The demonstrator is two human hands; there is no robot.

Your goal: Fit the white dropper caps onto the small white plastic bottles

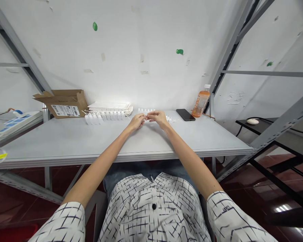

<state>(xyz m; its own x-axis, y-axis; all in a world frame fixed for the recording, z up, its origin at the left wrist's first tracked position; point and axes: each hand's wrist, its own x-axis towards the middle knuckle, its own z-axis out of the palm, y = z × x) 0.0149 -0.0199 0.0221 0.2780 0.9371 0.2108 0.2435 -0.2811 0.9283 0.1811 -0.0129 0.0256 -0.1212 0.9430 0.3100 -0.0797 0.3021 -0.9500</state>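
Note:
Over the middle of the grey table (91, 143), my left hand (137, 121) and my right hand (158, 117) meet at the fingertips. Both are closed in a pinch on something too small to make out between them. Left of my hands stands a row of small white pieces with thin strings, perhaps tags or little bottles (104, 117). Directly behind my hands is another row of small white pieces (145, 110). Beside my right hand lie a few small white bits (169, 119), partly hidden by it.
A stack of white sheets (109, 107) and an open cardboard box (65, 103) stand at the back left. At the back right are a black phone (185, 114) and an orange drink bottle (201, 101). Metal shelf posts rise at both sides, with a white wall behind.

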